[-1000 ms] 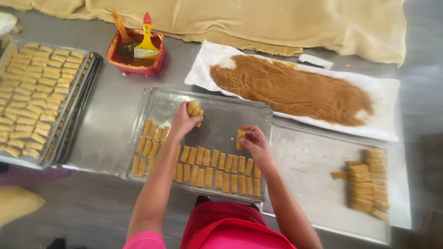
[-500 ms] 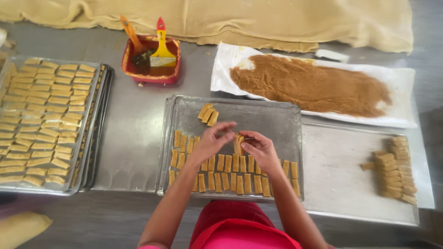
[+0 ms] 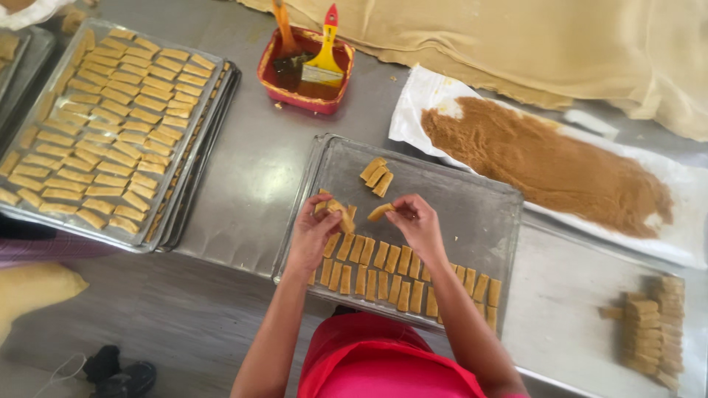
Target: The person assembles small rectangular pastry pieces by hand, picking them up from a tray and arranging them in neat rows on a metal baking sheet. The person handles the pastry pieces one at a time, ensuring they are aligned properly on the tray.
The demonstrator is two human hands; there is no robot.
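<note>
Over a metal tray [image 3: 472, 199] on the steel surface [image 3: 251, 169], the left hand [image 3: 313, 232] grips several dough pieces [image 3: 333, 210] while the right hand [image 3: 417, 225] pinches one dough strip [image 3: 380, 212] between fingertips, above rows of laid strips [image 3: 391, 269]; three loose strips [image 3: 376, 175] lie near the tray's far edge.

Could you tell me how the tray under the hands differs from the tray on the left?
The tray under the hands holds only two rows of dough pieces along its near edge plus a few loose ones; the tray on the left is filled edge to edge. The near tray lies alone; the left one tops a stack. Both are rectangular metal trays on the steel table.
</note>
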